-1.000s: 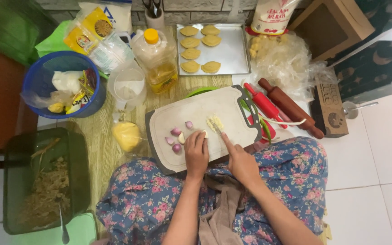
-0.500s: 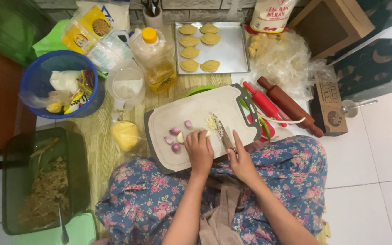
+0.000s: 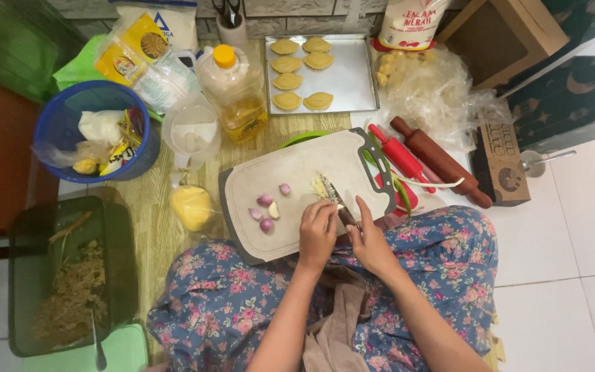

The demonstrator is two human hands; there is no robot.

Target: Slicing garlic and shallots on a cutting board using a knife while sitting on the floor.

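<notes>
While the right hand (image 3: 370, 241) grips the knife (image 3: 335, 200) over the chopping board (image 3: 297, 182), the left hand (image 3: 317, 231) should pinch the garlic clove (image 3: 339, 207) with fingertips curled back from the blade.

A cutting board (image 3: 290, 182) is lying on the mat (image 3: 147, 207) just in front of the person's lap, and both hands are meeting over its near edge: the left hand (image 3: 317, 234) is sitting just left of the right hand (image 3: 370, 242), with a knife (image 3: 335, 200) between them pointing away toward a small heap of chopped bits (image 3: 320, 186). Shallots and a garlic clove (image 3: 268, 209) are lying on the board to the left of the hands. Behind the board an oil bottle (image 3: 234, 89) is standing left of a baking tray (image 3: 349, 79) (pastries (image 3: 302, 72) are resting in it). Two rolling pins (image 3: 425, 155) are lying right of the board. A basket (image 3: 70, 124) is sitting far left, with a bin (image 3: 115, 275) in front of it.
</notes>
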